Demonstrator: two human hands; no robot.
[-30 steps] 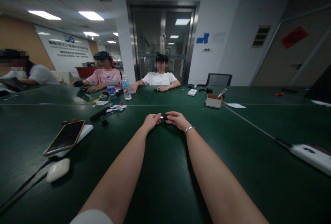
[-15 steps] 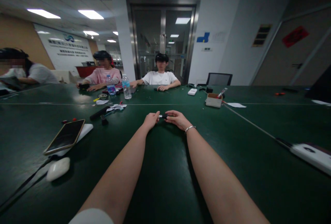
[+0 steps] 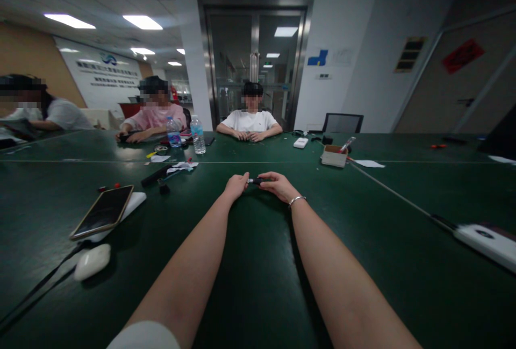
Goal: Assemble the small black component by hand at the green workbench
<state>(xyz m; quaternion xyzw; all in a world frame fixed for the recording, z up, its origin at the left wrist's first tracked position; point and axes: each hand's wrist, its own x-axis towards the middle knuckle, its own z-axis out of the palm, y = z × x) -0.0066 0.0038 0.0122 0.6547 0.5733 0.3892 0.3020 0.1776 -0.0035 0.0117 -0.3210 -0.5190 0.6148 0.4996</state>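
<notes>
Out in front of me over the green table (image 3: 258, 241), a small black object with a shiny metal end (image 3: 255, 181) spans the gap between my hands. My left hand (image 3: 236, 187) is closed on its metal end, at the left. The fingers of my right hand (image 3: 278, 185) pinch its black part from the right; a silver bracelet (image 3: 297, 200) circles that wrist. The object is too small to name.
At the left lie a phone (image 3: 104, 212) and a white rounded case (image 3: 92, 263). Farther off are a bottle (image 3: 198, 135), a small box (image 3: 334, 156) and a white device (image 3: 486, 242) at the right. Three people sit across the table.
The person opposite has drawn an arm in, and both their hands are now together on the table. The person in pink has shifted slightly left. My hands hold nearly the same pose.
</notes>
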